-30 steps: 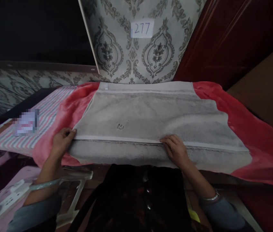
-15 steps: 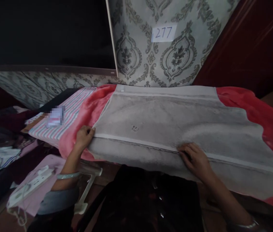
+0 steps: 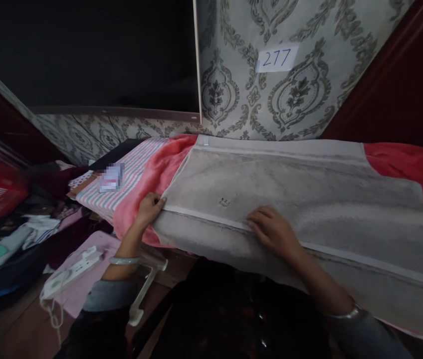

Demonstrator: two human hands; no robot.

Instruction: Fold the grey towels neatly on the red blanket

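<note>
A large grey cloth [image 3: 271, 179] with a pale strip [image 3: 204, 217] along its near seam lies spread over red and pink bedding [image 3: 136, 199]. My left hand [image 3: 150, 208] pinches the cloth's left edge at the end of that strip, thumb and forefinger together. Farther right, my right hand [image 3: 273, 229] is over the seam, its fingers loosely stretched and their tips at the pale strip. Whether any cloth lies between those fingertips is hard to see. A small dark printed mark [image 3: 224, 202] shows on the cloth between my hands.
Striped fabric [image 3: 136, 169] with a blurred flat item [image 3: 111, 178] lies left. Below it, a power strip [image 3: 73, 271] with cables rests on a pink surface [image 3: 103, 244]. Clothes [image 3: 13, 244] and a red basket [image 3: 0, 189] are at far left. A television [image 3: 103, 55] stands behind.
My right hand has moved left along the seam, closer to my left hand, and its fingers look looser. My left hand keeps its hold on the cloth's edge. The view has turned left.
</note>
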